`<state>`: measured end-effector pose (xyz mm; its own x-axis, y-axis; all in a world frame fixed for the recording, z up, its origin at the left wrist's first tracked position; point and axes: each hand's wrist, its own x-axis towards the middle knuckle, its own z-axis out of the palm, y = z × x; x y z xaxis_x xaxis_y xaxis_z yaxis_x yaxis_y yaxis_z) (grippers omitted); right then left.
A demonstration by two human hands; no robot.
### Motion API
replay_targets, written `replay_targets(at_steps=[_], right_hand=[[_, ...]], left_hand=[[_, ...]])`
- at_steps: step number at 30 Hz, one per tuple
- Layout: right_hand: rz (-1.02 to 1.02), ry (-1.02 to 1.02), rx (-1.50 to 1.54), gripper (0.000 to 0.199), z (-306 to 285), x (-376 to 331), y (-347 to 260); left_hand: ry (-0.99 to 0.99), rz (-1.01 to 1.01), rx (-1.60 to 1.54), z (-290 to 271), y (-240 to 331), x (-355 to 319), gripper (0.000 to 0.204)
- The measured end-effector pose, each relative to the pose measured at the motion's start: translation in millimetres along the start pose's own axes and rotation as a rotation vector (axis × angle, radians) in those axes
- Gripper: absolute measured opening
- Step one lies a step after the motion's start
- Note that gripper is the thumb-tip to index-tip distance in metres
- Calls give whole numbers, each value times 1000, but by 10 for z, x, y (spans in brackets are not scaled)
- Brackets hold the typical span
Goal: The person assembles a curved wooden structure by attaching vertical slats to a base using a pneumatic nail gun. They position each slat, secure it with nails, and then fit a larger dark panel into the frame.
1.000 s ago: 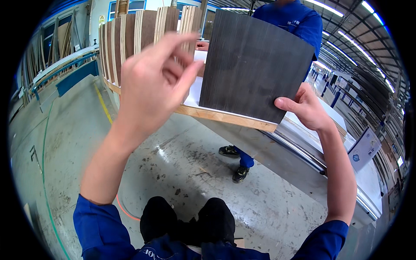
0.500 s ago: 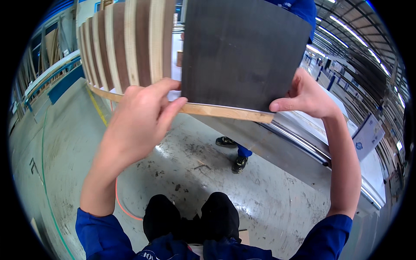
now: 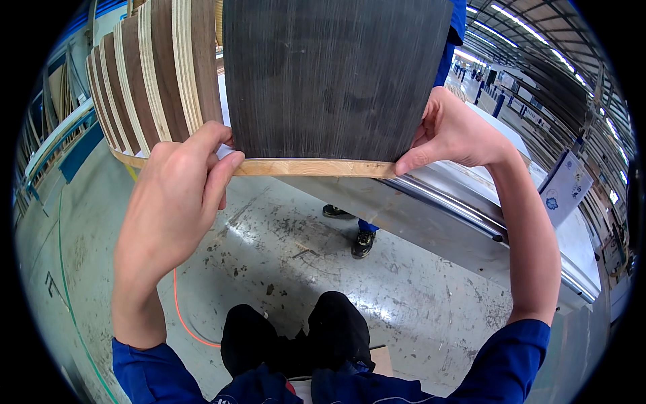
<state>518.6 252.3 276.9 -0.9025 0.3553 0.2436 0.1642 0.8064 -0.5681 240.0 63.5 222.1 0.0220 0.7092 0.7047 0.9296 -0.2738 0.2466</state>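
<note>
A dark grey panel (image 3: 330, 81) with fine vertical grain stands upright at the end of a row of boards. Under it runs a pale wooden strip (image 3: 316, 167), its front edge facing me. At the panel's lower left corner is my left hand (image 3: 171, 195), closed, thumb and fingers pinching the edge. My right hand (image 3: 457, 131) grips the lower right corner, with its thumb on the front and its other fingers partly hidden behind. To the left stand several brown boards (image 3: 168, 74) with pale layered edges, spaced apart on a curved base.
A metal-sided table (image 3: 431, 229) stretches to the right, with a white sign (image 3: 567, 188) beside it. Behind the panel stands another person, whose shoe (image 3: 364, 244) shows below. An orange hose (image 3: 185, 316) lies on the floor at left.
Panel, strip and both my hands now appear further left in the picture, and the strip looks more level. Both hands stay at the panel's lower corners.
</note>
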Motion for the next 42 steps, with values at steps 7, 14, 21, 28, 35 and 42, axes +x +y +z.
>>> replay_targets(at_steps=[7, 14, 21, 28, 35, 42], right_hand=[[23, 20, 70, 24, 50, 7, -38], [103, 33, 108, 25, 82, 24, -119], [100, 64, 80, 27, 68, 13, -23], [68, 59, 145, 29, 86, 24, 6], [61, 57, 141, 29, 81, 23, 24], [37, 59, 158, 30, 77, 23, 61]], left_hand=[[28, -4, -16, 16, 13, -21, 9], [75, 24, 44, 88, -110, -118, 13], [190, 28, -35, 218, -125, -240, 37], [253, -13, -107, 292, -172, -217, 20], [232, -117, -154, 245, -71, -183, 15], [240, -109, -156, 268, -86, -170, 12]])
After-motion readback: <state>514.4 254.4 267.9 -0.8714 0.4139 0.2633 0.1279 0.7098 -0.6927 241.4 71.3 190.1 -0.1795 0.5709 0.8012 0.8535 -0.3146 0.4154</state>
